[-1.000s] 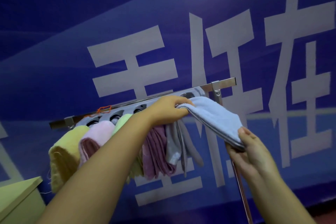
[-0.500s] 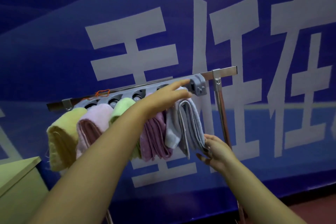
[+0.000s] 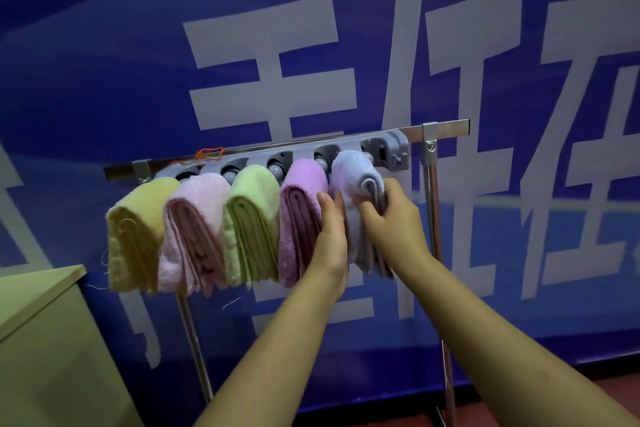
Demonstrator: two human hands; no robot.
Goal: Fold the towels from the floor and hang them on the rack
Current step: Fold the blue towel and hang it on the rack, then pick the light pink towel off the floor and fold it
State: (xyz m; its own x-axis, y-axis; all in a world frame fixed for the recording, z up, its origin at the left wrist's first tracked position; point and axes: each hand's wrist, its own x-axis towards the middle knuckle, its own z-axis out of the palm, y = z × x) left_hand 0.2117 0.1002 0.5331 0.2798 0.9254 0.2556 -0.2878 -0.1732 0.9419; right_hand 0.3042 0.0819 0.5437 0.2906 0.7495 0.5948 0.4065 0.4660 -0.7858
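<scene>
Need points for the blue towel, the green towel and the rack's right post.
blue towel [image 3: 351, 168], head view, on the rounded top fold over the rack.
green towel [image 3: 254, 184], head view, on the upper front of the fold.
right post [image 3: 430, 184], head view, on the metal upright just below the bracket.

Metal rack: horizontal bar on two upright poles, grey plastic holder strip fixed along it. Five folded towels hang side by side, touching: yellow towel, pale pink towel, green towel, purple towel, light blue towel. Orange thread tied at bar.
</scene>
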